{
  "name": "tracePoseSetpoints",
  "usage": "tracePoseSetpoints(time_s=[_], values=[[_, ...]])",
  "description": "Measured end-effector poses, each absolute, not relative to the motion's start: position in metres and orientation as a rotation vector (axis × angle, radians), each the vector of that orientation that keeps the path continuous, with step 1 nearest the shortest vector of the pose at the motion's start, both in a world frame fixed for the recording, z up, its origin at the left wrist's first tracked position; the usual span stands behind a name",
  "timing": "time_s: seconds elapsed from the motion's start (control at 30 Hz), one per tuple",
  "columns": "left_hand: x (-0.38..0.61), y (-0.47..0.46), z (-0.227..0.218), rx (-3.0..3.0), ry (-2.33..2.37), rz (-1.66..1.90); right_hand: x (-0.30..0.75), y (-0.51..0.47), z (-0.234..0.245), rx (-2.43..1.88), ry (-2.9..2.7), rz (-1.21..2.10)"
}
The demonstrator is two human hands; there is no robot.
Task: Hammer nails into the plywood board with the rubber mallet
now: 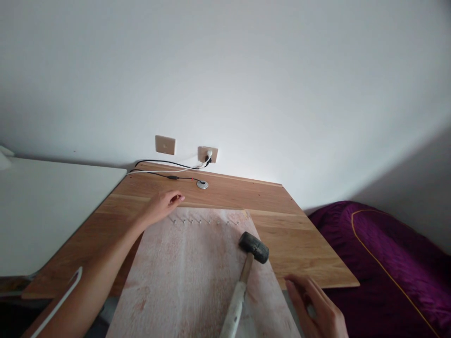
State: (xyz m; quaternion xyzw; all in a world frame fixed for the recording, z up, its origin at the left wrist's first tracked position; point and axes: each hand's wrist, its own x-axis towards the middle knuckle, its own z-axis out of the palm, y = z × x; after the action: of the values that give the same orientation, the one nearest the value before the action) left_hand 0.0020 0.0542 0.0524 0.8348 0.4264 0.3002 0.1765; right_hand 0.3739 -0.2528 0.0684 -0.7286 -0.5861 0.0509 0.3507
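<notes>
The wooden desk (310,253) carries a pale, pinkish, streaked board (193,267). On its right side lies a mallet (244,279) with a scuffed black head and part-white handle. The right hand (319,307), grip loosely spread, is beside the board's right edge; the left hand (165,203) curls by the far left corner, whether pinching anything I cannot tell. The wall socket (201,152) holds plugs (209,154). Small silvery nails (200,221) stand in a row near the board's far edge.
</notes>
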Motion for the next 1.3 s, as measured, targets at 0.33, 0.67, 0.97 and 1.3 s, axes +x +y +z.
tracePoseSetpoints(time_s=[0.33, 0.67, 0.97, 1.3], values=[[0.023, 0.024, 0.057, 2.340, 0.939, 0.693, 0.318, -0.100, 0.112, -2.258, -2.006, -0.004], [0.001, 0.032, 0.063, 2.113, 0.832, 0.455, 0.297, -0.065, 0.113, -2.414, -2.200, 0.064], [-0.013, 0.037, 0.065, 1.934, 0.702, 0.400, 0.301, -0.055, 0.110, -2.426, -2.209, 0.100], [-0.014, 0.042, 0.059, 1.910, 0.721, 0.445, 0.301, -0.052, 0.110, -2.350, -2.220, 0.175]])
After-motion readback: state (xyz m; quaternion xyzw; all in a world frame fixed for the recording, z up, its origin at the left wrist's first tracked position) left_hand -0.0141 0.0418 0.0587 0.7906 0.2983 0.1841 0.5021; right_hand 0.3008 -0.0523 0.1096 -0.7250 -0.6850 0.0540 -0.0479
